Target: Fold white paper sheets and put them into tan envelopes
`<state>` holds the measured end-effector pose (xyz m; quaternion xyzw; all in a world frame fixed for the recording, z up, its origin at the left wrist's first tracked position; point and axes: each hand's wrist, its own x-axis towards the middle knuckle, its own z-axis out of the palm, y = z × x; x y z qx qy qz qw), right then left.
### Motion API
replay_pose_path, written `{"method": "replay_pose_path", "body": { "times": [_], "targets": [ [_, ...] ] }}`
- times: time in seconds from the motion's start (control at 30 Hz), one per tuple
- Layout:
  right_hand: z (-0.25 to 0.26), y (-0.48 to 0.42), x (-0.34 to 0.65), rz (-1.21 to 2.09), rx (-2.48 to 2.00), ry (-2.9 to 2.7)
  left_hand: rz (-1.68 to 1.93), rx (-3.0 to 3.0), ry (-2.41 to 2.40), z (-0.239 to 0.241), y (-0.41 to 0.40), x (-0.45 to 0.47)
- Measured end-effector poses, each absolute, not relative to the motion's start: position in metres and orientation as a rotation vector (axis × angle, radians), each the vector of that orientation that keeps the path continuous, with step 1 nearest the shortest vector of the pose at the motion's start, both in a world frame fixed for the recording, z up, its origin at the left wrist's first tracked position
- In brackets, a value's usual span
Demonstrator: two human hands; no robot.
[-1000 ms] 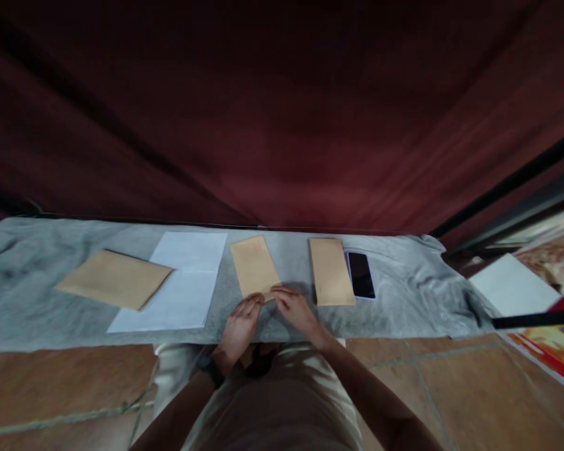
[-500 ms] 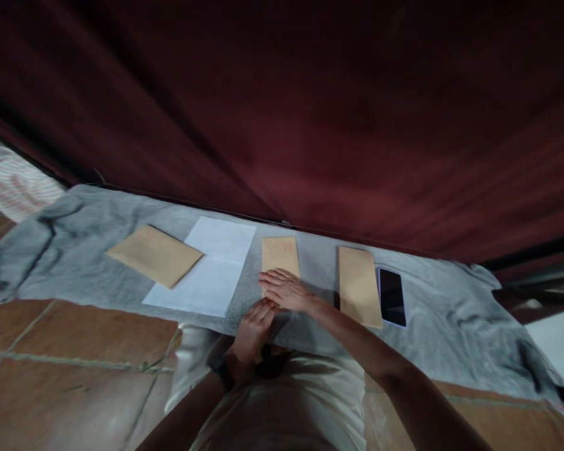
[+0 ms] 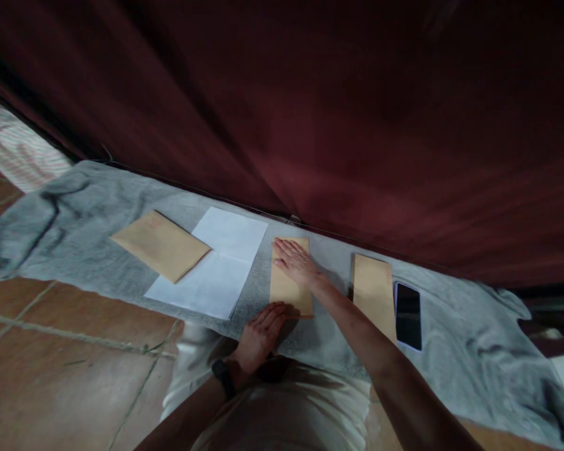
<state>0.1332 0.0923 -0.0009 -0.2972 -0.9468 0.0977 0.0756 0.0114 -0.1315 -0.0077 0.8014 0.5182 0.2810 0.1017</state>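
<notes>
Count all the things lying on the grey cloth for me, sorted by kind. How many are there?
Brown envelopes: 3, one on the left, one in the middle under the right hand with the left hand at its near end, one on the right
White paper sheets: 1
Phones: 1
Total: 5

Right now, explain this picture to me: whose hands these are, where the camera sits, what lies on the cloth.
The camera is worn on a person's head and looks down at their own two bare hands. The right hand lies flat on the middle envelope, a tan one. The left hand, with a dark band at the wrist, rests open at that envelope's near edge. Neither hand grips anything. All of it lies on a grey cloth spread over a tiled floor: another tan envelope overlapping white paper on the left, a third envelope and a dark phone on the right. A dark red curtain hangs behind.
</notes>
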Motion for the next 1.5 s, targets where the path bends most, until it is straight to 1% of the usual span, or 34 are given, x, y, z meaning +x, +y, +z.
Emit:
{"method": "replay_pose_path", "body": {
  "times": [0.1, 0.3, 0.53, 0.73, 0.93, 1.1, 1.2, 1.3, 1.5],
  "targets": [
    [0.0, 0.081, 0.136, 0.284, -0.898, -2.846, 0.823, 2.361, 1.528, -0.006, -0.132, 0.011],
    [0.003, 0.041, 0.158, 0.332, -0.774, -2.856, 0.837, 2.361, 1.581, -0.013, -0.132, 0.01],
    [0.011, 0.003, 0.183, 0.52, -0.714, -2.802, 0.783, 2.35, 1.574, -0.006, -0.129, 0.012],
    [0.021, -0.03, 0.207, 0.671, -0.77, -2.734, 0.837, 2.406, 1.573, -0.003, -0.127, 0.011],
    [0.018, -0.07, 0.229, 0.632, -0.855, -2.588, 0.848, 2.441, 1.606, -0.007, -0.126, 0.011],
    [0.012, -0.09, 0.236, 0.546, -0.93, -2.513, 0.804, 2.411, 1.57, 0.007, -0.124, 0.009],
    [0.01, -0.097, 0.235, 0.485, -0.968, -2.49, 0.762, 2.391, 1.567, 0.02, -0.1, 0.011],
    [0.008, -0.101, 0.233, 0.425, -0.996, -2.474, 0.761, 2.458, 1.5, 0.027, -0.057, 0.018],
    [0.009, -0.102, 0.235, 0.404, -0.973, -2.48, 0.574, 2.599, 1.432, 0.01, 0.022, 0.03]
  ]
}}
